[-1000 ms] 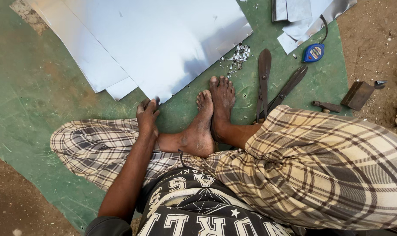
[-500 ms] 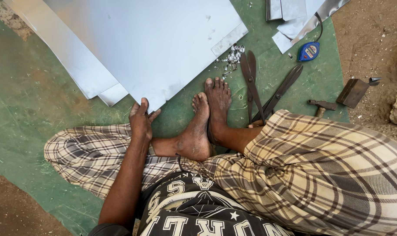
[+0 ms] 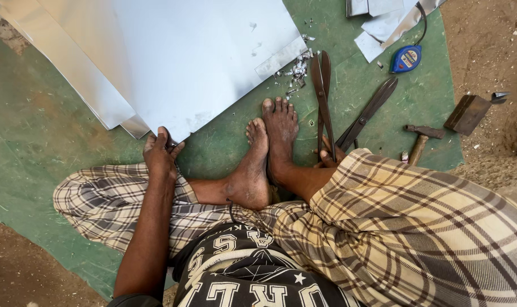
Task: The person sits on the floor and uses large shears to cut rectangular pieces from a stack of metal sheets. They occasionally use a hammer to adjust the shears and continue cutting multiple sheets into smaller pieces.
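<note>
Big sheet metal stack (image 3: 173,62) fills the upper left of the frame, its lowest corner pointing down at centre-left. Left hand (image 3: 159,153) sits right at that corner, fingers curled over the edge in a pinch, thumb side near the tip. Main risk as I see it: raw cut edge plus bare skin, so any slide of the sheet slices the fingers or palm. 2 bare feet (image 3: 267,148) rest at centre, just below the sheet edge; a pull toward the body could drive the corner into toes. Right hand (image 3: 329,156) is mostly hidden behind the plaid knee at centre-right, fingers appear wrapped on the handles of the long tin snips (image 3: 322,96); exact closure I cannot tell. Snip tips point to the upper frame, close beside the toes, so a slip nicks the foot. Small metal offcuts (image 3: 295,71) near the blades could puncture a sole.
</note>
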